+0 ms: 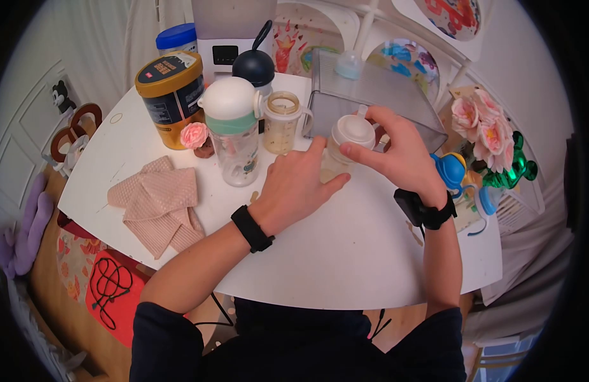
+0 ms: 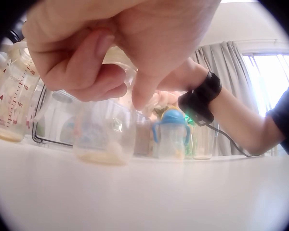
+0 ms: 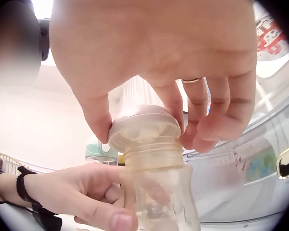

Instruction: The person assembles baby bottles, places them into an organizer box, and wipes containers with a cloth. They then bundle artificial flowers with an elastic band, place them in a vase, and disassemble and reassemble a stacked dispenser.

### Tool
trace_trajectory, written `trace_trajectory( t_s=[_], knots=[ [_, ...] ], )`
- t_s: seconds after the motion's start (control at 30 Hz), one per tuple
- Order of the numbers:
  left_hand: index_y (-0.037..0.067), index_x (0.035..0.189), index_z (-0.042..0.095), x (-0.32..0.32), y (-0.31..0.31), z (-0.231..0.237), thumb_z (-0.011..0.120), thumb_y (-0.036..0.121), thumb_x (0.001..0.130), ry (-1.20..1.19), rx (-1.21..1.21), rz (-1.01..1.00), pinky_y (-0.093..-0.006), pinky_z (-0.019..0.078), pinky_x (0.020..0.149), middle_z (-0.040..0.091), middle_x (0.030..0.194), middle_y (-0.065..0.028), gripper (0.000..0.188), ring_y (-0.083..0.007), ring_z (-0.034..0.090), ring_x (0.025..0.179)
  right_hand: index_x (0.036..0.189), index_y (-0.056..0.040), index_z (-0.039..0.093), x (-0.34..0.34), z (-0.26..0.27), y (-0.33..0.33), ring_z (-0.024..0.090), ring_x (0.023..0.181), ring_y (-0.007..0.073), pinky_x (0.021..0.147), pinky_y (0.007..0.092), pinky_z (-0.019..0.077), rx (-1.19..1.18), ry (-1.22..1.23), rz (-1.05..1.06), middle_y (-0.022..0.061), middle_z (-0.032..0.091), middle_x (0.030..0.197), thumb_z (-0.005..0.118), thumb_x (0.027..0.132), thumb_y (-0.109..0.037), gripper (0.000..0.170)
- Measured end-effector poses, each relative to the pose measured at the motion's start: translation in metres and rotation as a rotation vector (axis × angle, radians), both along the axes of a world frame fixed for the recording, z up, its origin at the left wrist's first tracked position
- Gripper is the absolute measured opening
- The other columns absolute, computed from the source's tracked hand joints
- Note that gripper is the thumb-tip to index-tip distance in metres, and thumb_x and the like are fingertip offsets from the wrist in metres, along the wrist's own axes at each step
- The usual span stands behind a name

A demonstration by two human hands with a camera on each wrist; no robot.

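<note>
A clear baby bottle (image 3: 183,192) stands on the white table, its threaded neck showing in the right wrist view. My left hand (image 1: 288,191) is around its lower body, index finger on the far side and thumb on the near side. From above, my right hand (image 1: 401,148) pinches a white bottle lid (image 1: 356,130) between thumb and fingers. The lid sits at a slight tilt over the neck, with bare threads visible beneath its rim. Left of the bottle stand a handled bottle without a top (image 1: 281,127) and a clear cup with a white and mint lid (image 1: 234,137).
A folded pink cloth (image 1: 159,204) and a formula tub (image 1: 170,95) lie to the left. Behind the hands is a grey translucent case (image 1: 377,95) with a bottle teat (image 1: 349,65) on it. At right stand a blue-handled cup (image 1: 450,170) and pink flowers (image 1: 488,130).
</note>
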State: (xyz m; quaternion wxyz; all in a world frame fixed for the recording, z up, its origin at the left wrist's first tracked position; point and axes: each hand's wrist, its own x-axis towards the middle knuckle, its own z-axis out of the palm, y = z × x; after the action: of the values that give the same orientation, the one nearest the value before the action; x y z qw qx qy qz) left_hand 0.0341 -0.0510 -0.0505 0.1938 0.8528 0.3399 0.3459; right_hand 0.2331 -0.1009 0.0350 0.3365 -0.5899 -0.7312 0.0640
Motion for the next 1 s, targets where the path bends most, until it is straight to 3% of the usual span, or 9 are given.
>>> trace_trajectory(
  t_s=[0.33, 0.63, 0.83, 0.9, 0.93, 1.0],
  knots=[
    [0.002, 0.110, 0.058, 0.002, -0.003, 0.000, 0.085, 0.044, 0.090, 0.033, 0.005, 0.016, -0.0464, 0.0537, 0.057, 0.068, 0.064, -0.0139, 0.053, -0.0360, 0.071, 0.059, 0.117, 0.0006, 0.073, 0.010, -0.009, 0.006, 0.065, 0.083, 0.0222, 0.075, 0.0357, 0.0538, -0.138, 0.082, 0.087, 0.0124, 0.074, 0.101, 0.086, 0.084, -0.042, 0.056],
    [0.003, 0.107, 0.062, 0.002, -0.004, 0.000, 0.086, 0.043, 0.089, 0.031, -0.027, -0.017, -0.0433, 0.0538, 0.057, 0.068, 0.063, -0.0116, 0.051, -0.0315, 0.071, 0.057, 0.130, -0.0050, 0.070, 0.016, -0.010, 0.005, 0.064, 0.094, 0.0215, 0.084, 0.0336, 0.0531, -0.177, 0.136, 0.200, 0.0086, 0.072, 0.113, 0.082, 0.086, -0.030, 0.052],
    [0.002, 0.116, 0.065, 0.002, -0.004, 0.004, 0.088, 0.043, 0.086, 0.024, -0.061, -0.042, -0.0430, 0.0541, 0.059, 0.069, 0.066, -0.0105, 0.056, -0.0316, 0.072, 0.060, 0.134, -0.0093, 0.069, 0.017, -0.007, 0.001, 0.064, 0.099, 0.0179, 0.084, 0.0320, 0.0535, -0.247, 0.191, 0.259, 0.0044, 0.071, 0.116, 0.079, 0.085, -0.027, 0.054],
    [0.002, 0.121, 0.064, 0.001, -0.006, 0.008, 0.088, 0.040, 0.084, 0.007, -0.050, -0.041, -0.0433, 0.0551, 0.067, 0.072, 0.085, -0.0144, 0.058, -0.0321, 0.073, 0.075, 0.136, -0.0095, 0.067, 0.019, -0.004, 0.002, 0.063, 0.101, 0.0154, 0.084, 0.0309, 0.0537, -0.286, 0.186, 0.294, 0.0027, 0.070, 0.116, 0.079, 0.088, -0.025, 0.052],
    [0.002, 0.121, 0.064, 0.001, -0.009, 0.012, 0.088, 0.040, 0.084, 0.006, -0.047, -0.042, -0.0433, 0.0551, 0.067, 0.072, 0.085, -0.0144, 0.058, -0.0321, 0.073, 0.075, 0.136, -0.0095, 0.067, 0.021, -0.005, 0.003, 0.063, 0.101, 0.0154, 0.084, 0.0309, 0.0537, -0.283, 0.185, 0.293, 0.0027, 0.070, 0.116, 0.079, 0.088, -0.025, 0.052],
    [0.001, 0.112, 0.062, 0.002, -0.017, 0.018, 0.086, 0.039, 0.083, -0.033, 0.071, 0.058, -0.0473, 0.0563, 0.075, 0.068, 0.110, -0.0186, 0.053, -0.0371, 0.071, 0.094, 0.138, -0.0071, 0.066, 0.026, -0.011, 0.006, 0.063, 0.097, 0.0123, 0.082, 0.0284, 0.0528, -0.236, 0.411, 0.374, 0.0028, 0.069, 0.115, 0.080, 0.093, -0.024, 0.050]
  ],
)
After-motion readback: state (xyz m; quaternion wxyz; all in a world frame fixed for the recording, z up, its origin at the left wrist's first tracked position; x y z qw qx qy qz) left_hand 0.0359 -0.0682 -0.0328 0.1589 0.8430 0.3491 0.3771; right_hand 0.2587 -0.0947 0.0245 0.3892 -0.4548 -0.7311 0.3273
